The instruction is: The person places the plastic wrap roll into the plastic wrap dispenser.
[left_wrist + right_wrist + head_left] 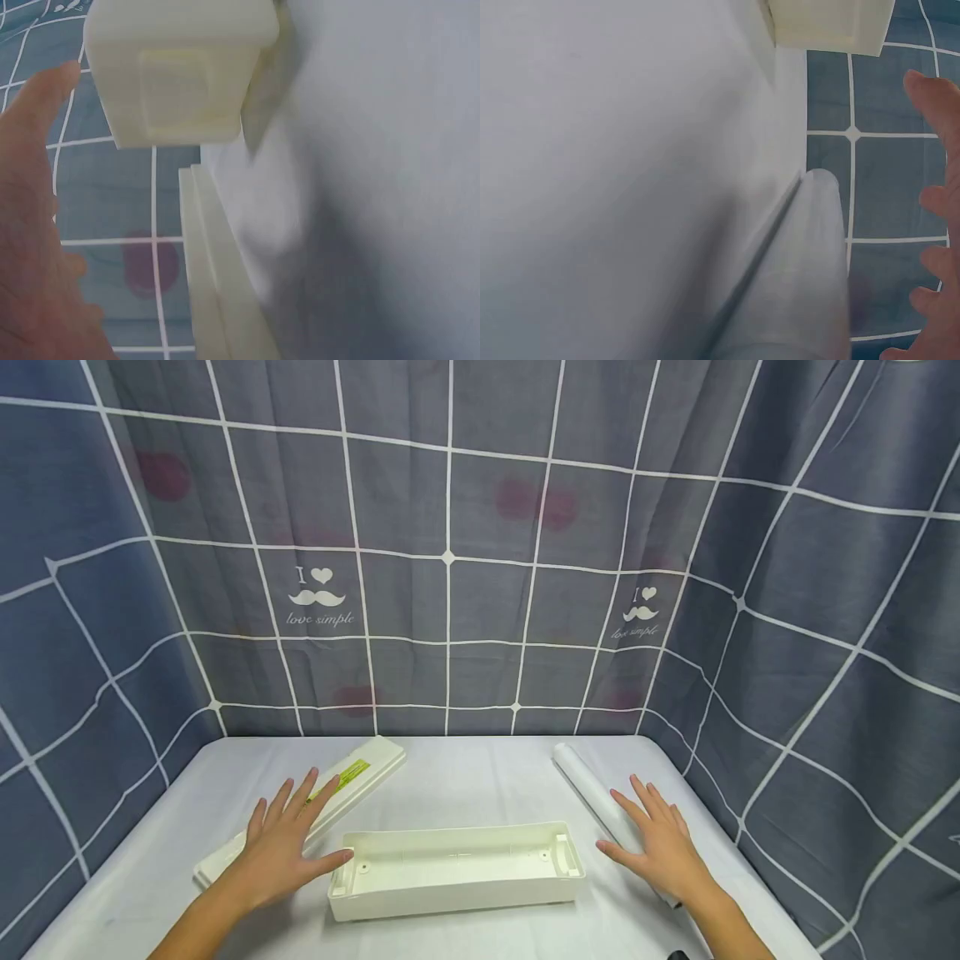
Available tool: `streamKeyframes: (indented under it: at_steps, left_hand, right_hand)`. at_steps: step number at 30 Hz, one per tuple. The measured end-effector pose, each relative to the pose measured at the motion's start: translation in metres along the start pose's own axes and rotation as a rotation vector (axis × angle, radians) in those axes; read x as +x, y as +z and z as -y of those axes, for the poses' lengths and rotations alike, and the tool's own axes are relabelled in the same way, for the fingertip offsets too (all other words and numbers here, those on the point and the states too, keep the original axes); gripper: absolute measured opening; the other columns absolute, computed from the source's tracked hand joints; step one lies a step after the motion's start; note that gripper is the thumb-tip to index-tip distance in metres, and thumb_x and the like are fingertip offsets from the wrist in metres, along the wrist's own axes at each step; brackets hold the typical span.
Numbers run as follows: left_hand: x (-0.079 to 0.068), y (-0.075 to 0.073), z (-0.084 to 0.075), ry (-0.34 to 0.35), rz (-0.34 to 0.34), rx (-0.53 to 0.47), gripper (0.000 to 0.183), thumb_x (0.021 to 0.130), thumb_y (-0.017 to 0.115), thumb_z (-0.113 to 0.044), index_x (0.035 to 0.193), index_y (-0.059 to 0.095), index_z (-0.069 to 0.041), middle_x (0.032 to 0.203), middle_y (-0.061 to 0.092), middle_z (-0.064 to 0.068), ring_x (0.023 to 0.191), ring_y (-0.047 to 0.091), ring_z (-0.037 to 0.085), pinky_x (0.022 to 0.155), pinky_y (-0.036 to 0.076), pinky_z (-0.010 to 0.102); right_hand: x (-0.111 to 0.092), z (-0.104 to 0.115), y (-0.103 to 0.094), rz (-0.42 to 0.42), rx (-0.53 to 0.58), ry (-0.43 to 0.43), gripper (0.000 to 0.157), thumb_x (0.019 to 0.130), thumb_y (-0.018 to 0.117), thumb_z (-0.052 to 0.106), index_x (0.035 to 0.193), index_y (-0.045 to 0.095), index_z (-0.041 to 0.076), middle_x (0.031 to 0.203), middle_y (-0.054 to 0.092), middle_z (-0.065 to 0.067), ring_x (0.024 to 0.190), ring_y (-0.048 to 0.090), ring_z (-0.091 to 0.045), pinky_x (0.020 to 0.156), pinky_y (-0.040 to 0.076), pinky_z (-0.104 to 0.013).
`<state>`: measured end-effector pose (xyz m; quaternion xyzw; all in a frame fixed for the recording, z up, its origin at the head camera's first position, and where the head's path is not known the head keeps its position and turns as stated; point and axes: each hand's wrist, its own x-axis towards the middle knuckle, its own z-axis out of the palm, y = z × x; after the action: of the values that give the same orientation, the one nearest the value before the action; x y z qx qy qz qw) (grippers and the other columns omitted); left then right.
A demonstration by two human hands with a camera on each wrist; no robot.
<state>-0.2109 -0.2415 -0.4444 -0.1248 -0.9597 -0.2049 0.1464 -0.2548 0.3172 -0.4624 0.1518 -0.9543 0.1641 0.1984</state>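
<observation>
A long cream plastic box (pixel 457 900) with an open top lies crosswise on the table between the hands. My left hand (pixel 277 860) has its fingers spread above a long cream lid (pixel 378 764) with a yellow-green label, hiding part of it. Its thumb points at the box's left end (pixel 176 94), apart from it in the left wrist view. On the other side, my right hand (pixel 663 852), fingers spread, hovers by a white roll (pixel 588 781) and covers part of it. The roll (pixel 791 285) looks smooth and slightly translucent in the right wrist view. Neither hand holds anything.
A white cloth (pixel 480 785) covers the table. Dark grey-blue curtains (pixel 405 602) with white grid lines stand at the back and both sides. Near the bottom edge, right of the middle, a small black object (pixel 678 955) shows only partly.
</observation>
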Motion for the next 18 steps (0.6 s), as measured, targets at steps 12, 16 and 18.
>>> streamKeyframes:
  at_steps: [12,16,18]
  left_hand:
    - [-0.007,0.010,-0.011,-0.007,-0.051,-0.103,0.102,0.081,0.078,-0.060,0.163,0.024,-0.033,0.167,0.024,0.020,0.150,0.021,0.054,0.112,0.018,0.077]
    - [-0.011,0.013,-0.012,0.002,-0.062,-0.169,0.108,0.077,0.085,-0.054,0.163,0.024,-0.032,0.164,0.029,0.023,0.146,0.027,0.056,0.105,0.028,0.078]
    - [-0.013,0.015,-0.012,0.003,-0.055,-0.221,0.109,0.076,0.086,-0.051,0.163,0.024,-0.031,0.163,0.030,0.024,0.146,0.028,0.055,0.104,0.029,0.078]
  right_hand:
    - [-0.023,-0.001,0.004,-0.010,0.075,0.073,0.084,0.080,0.082,0.056,0.149,0.052,0.019,0.163,0.035,-0.018,0.146,0.032,-0.051,0.099,0.032,-0.080]
    - [-0.028,-0.002,0.004,-0.018,0.085,0.085,0.081,0.080,0.084,0.051,0.146,0.055,0.013,0.159,0.040,-0.022,0.140,0.037,-0.053,0.094,0.035,-0.082]
    - [-0.031,-0.004,0.004,-0.017,0.088,0.089,0.080,0.079,0.085,0.048,0.144,0.056,0.011,0.156,0.042,-0.025,0.137,0.040,-0.054,0.093,0.037,-0.082]
